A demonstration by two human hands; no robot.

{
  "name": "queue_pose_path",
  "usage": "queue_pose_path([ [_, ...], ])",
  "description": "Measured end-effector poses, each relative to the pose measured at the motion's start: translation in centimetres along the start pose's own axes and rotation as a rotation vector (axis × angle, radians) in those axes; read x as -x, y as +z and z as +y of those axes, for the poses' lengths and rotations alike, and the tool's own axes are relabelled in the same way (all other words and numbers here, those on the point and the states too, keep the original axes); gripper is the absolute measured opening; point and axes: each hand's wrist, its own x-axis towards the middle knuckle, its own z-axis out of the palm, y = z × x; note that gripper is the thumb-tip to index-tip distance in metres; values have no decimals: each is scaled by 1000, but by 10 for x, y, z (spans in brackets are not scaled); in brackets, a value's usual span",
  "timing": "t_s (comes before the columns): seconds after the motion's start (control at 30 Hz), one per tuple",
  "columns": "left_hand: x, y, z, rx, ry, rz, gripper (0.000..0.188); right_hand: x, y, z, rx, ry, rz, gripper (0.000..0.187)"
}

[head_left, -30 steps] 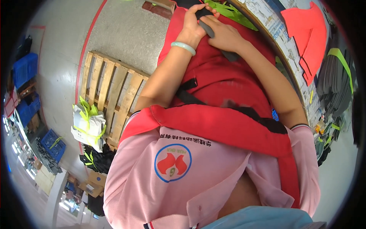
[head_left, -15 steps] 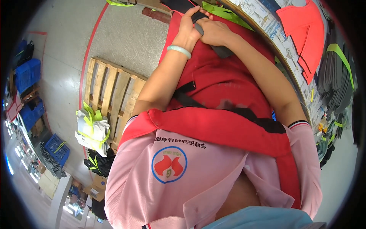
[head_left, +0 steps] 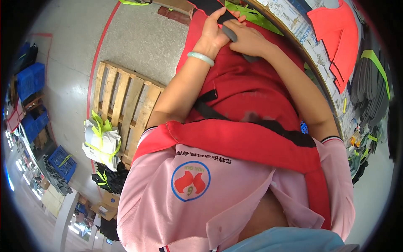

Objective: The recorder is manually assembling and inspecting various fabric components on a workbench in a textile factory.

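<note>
At the top of the head view, my two hands meet over the dark red apron [head_left: 252, 88] on my lap. My left hand [head_left: 213, 34], with a pale green bangle at the wrist, is palm up with its fingers curled about a black fabric piece [head_left: 209, 6]. My right hand [head_left: 248, 38] lies against it, palm down, its fingers closed on the same material. A grey end of a strip [head_left: 229, 33] shows between the hands. Another grey bit pokes out beneath my right hand. The fingertips are partly hidden.
To the right runs a worktable [head_left: 289, 21] bearing coral cut fabric [head_left: 336, 40] and a stack of grey pieces [head_left: 369, 84] under a lime strip. Lime strips [head_left: 252, 19] lie past my hands. A wooden pallet [head_left: 126, 96] and a tied white bundle [head_left: 100, 140] sit left.
Both hands have shifted slightly right and a little nearer, with the black piece still between them. The rest of the scene looks the same.
</note>
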Motion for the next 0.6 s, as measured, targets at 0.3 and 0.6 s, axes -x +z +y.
queue_pose_path([
  [0.3,-27,-15,-3,21,102,-14,17,-10,-8,-9,90,50,-61,45],
  [0.6,-14,-14,1,39,137,-68,16,15,-3,-15,91,14,2,71],
])
